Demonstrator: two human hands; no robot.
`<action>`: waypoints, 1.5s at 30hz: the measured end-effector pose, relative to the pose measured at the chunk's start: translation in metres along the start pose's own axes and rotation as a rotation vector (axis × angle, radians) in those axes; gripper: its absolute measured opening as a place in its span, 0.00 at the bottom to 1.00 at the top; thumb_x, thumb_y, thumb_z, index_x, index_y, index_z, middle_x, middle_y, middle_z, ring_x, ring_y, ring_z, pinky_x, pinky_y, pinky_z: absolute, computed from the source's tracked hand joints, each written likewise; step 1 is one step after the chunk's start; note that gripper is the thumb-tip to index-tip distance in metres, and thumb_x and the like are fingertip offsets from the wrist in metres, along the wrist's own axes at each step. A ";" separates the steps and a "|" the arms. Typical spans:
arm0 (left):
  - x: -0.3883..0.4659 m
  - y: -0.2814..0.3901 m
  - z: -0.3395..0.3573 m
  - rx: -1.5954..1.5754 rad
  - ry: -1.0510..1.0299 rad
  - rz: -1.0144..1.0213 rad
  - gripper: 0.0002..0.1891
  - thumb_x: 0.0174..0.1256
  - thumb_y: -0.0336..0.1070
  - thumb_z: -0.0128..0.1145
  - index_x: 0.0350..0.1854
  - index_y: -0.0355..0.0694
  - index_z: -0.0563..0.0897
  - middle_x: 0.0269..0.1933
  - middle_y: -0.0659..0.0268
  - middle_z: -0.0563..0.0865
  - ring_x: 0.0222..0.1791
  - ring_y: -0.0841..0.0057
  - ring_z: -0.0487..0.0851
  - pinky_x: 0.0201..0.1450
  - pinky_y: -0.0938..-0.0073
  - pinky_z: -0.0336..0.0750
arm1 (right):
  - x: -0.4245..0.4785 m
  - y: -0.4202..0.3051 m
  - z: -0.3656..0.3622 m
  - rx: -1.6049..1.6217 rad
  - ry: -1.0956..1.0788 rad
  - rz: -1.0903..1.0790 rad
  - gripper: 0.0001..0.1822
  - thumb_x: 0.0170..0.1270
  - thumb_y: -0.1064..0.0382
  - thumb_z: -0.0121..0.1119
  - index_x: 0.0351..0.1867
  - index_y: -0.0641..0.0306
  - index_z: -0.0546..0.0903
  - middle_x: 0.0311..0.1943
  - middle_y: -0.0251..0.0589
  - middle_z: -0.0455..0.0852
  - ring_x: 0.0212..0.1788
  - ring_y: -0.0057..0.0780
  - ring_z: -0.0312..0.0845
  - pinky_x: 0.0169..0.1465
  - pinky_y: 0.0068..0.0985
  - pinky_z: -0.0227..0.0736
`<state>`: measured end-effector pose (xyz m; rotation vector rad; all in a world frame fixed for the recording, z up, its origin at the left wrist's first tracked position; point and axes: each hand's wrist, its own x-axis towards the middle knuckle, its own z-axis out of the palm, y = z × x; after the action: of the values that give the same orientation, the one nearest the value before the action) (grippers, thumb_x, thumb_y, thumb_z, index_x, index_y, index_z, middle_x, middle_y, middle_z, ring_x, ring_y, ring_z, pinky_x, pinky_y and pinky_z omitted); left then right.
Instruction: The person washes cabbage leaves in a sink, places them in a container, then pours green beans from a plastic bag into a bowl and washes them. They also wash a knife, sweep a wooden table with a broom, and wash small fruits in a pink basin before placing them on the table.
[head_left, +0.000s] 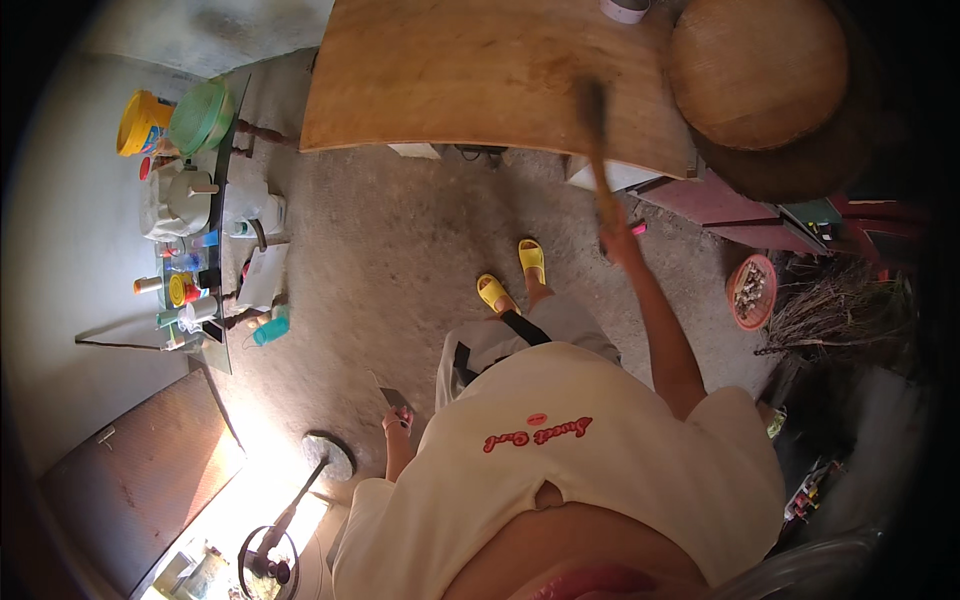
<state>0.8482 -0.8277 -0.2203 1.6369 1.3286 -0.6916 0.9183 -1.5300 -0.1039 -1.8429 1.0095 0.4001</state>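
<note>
My right hand (619, 241) grips the handle of a long wooden-handled tool (600, 176). The tool reaches up over the front edge of a wooden board tabletop (480, 75). Its dark head is motion-blurred, perhaps a brush; I cannot tell whether it touches the wood. A small pink item (639, 228) shows right beside this hand, and whether it is held is unclear. Low at my left side, my left hand (398, 421) holds a dark flat object (394, 397), too small to name surely.
A round wooden lid (757, 71) lies right of the tabletop, above a pink basket (750, 292) and dry twigs (832, 315). Leftward, a glass shelf table (225, 225) bears a yellow bucket (135, 127) and a green basin (201, 118). A pedestal fan (289, 517) stands near the bright doorway.
</note>
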 end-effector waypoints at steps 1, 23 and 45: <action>-0.001 -0.007 0.010 -0.135 0.060 -0.064 0.09 0.68 0.40 0.49 0.33 0.41 0.77 0.24 0.63 0.82 0.17 0.74 0.73 0.31 0.68 0.78 | -0.019 -0.006 0.029 -0.043 -0.167 -0.090 0.35 0.61 0.54 0.54 0.69 0.46 0.55 0.40 0.59 0.82 0.42 0.52 0.80 0.45 0.40 0.73; -0.127 0.301 0.125 -0.232 0.488 0.861 0.19 0.63 0.35 0.55 0.52 0.32 0.65 0.35 0.56 0.80 0.16 0.76 0.74 0.09 0.78 0.65 | -0.010 -0.003 -0.009 0.128 0.059 -0.492 0.36 0.62 0.50 0.57 0.70 0.50 0.57 0.51 0.57 0.78 0.52 0.50 0.75 0.53 0.37 0.70; -0.242 0.437 0.365 0.188 -0.323 1.658 0.21 0.69 0.35 0.50 0.61 0.37 0.64 0.48 0.61 0.81 0.31 0.83 0.76 0.25 0.86 0.70 | 0.126 -0.079 -0.024 1.132 0.245 -0.022 0.28 0.67 0.45 0.46 0.66 0.47 0.58 0.28 0.41 0.74 0.28 0.29 0.76 0.20 0.29 0.69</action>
<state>1.2408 -1.2757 -0.0529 1.9811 -0.5195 0.0072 1.0526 -1.5948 -0.1272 -0.8680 1.0497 -0.3843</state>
